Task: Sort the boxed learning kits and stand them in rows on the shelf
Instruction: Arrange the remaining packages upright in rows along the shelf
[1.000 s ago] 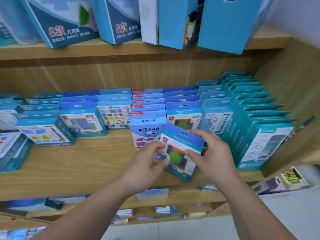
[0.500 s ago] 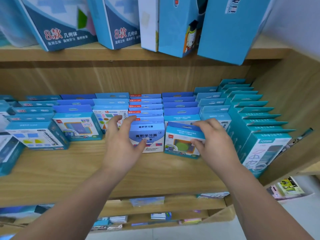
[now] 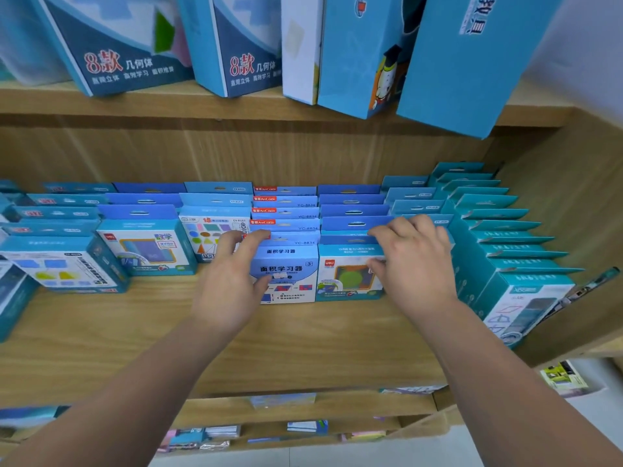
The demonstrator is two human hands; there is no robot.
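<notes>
1. The right hand (image 3: 416, 264) pinched the green-circle kit (image 3: 350, 273), standing at its row's front on the shelf (image 3: 303, 345).
2. The left hand (image 3: 232, 281) clasped the neighbouring area-learner box (image 3: 286, 271).
3. Seating step, seemingly; next, release and square both rows.

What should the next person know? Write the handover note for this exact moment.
Left hand: fingers curled on the top and left side of the area-learner box, front of its row.
Right hand: gripping the green-circle box, standing upright at the front of the next row, flush beside it.
Done: the rows visible on the wooden shelf stand upright.
Left: square both fronts, release. Whether more kits wait is not visible.
</notes>
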